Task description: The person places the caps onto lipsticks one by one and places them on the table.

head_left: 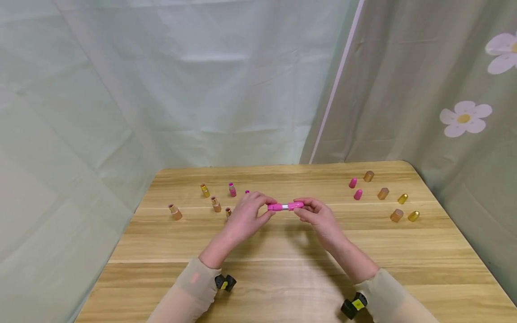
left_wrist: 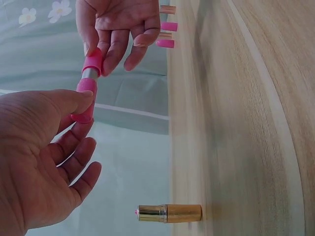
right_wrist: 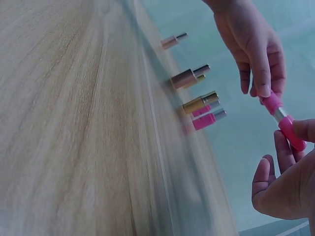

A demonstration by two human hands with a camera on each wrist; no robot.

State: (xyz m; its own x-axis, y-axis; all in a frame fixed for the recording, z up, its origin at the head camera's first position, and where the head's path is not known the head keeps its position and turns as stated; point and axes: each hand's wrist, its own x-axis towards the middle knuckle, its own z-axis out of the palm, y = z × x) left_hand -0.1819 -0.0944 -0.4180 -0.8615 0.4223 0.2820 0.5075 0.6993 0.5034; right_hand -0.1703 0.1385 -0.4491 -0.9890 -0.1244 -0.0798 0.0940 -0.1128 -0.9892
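Observation:
My left hand (head_left: 244,217) pinches the pink base of a lipstick (head_left: 275,207) between thumb and fingers, above the middle of the table. From the other side, my right hand (head_left: 323,220) pinches its pink cap (head_left: 297,205). A silver band (left_wrist: 90,73) shows between base and cap in the left wrist view, so the cap is only partly over the tube. Uncapped lipsticks stand left of my left hand: a pink one (head_left: 232,189), a gold one (head_left: 205,190) and copper ones such as the leftmost (head_left: 175,211). Some are partly hidden behind that hand.
Loose caps stand at the right of the wooden table (head_left: 282,278): pink ones (head_left: 358,194), copper ones (head_left: 383,193) and gold ones (head_left: 414,216). A pale curtain (head_left: 242,89) hangs behind the table's far edge.

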